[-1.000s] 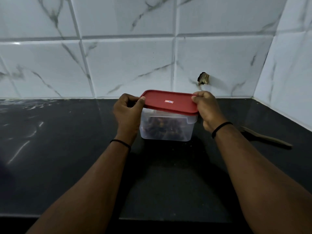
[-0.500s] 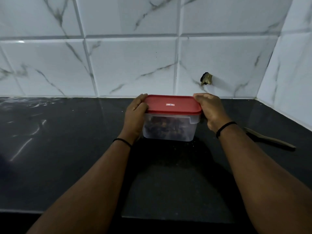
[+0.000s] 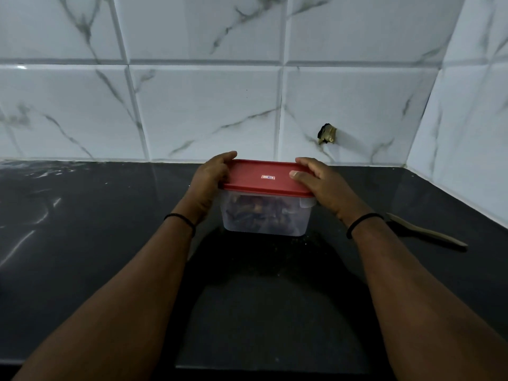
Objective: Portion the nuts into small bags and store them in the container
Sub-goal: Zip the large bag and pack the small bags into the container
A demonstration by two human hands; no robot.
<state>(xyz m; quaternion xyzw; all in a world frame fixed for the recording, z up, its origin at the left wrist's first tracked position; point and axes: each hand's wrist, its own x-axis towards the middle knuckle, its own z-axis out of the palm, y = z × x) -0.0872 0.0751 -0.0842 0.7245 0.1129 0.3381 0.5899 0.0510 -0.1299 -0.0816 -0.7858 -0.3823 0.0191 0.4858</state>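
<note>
The container (image 3: 265, 214) stands on the black counter (image 3: 82, 243) near the tiled wall (image 3: 206, 105), its red lid (image 3: 265, 177) on top. Your left hand (image 3: 210, 177) curls its fingers round the lid's left edge; your right hand (image 3: 320, 182) grips the right edge, thumb on top. Dark contents show through the clear wall. A wooden utensil (image 3: 428, 233) lies to the right, apart.

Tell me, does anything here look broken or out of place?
Yes: the wall tile has a ragged dark hole behind the red-lidded container. A wooden utensil lies loose on the counter.
</note>
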